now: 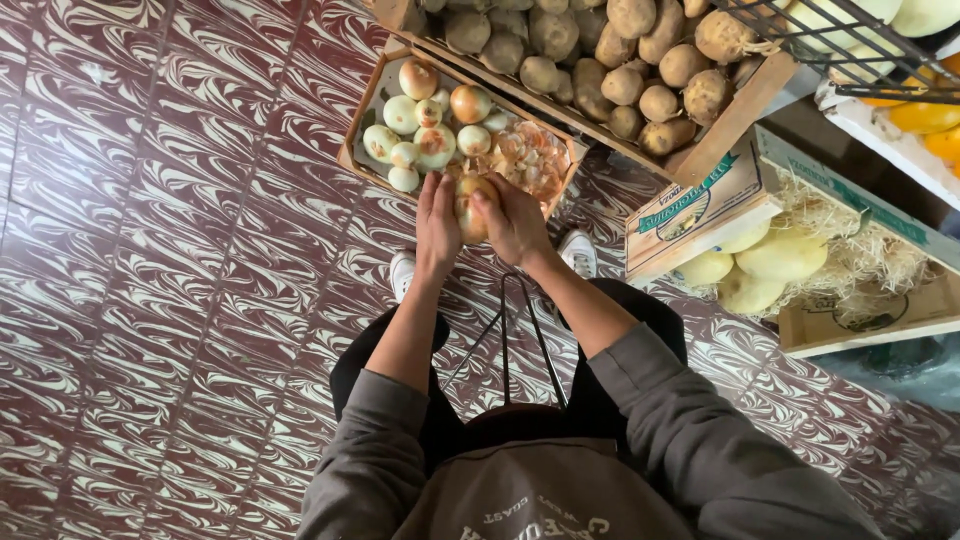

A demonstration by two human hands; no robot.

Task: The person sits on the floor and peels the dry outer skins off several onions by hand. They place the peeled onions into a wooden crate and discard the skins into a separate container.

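Left hand (437, 222) flat against onion (472, 208), fingers (431, 192) extended along its left side. Onion clasped between both palms, just above near edge of onion crate (362, 108). Right hand (516, 222) cupped over right side, fingers (490, 203) curled on top.

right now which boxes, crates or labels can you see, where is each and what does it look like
Onion crate: low wooden tray, on the floor beyond both hands.
Potato crate: bigger wooden box, top centre.
Cardboard box: right, green-edged, melons on straw inside.
Oval label: green and cream, on that box's raised flap.
Wire basket: dark, top right.
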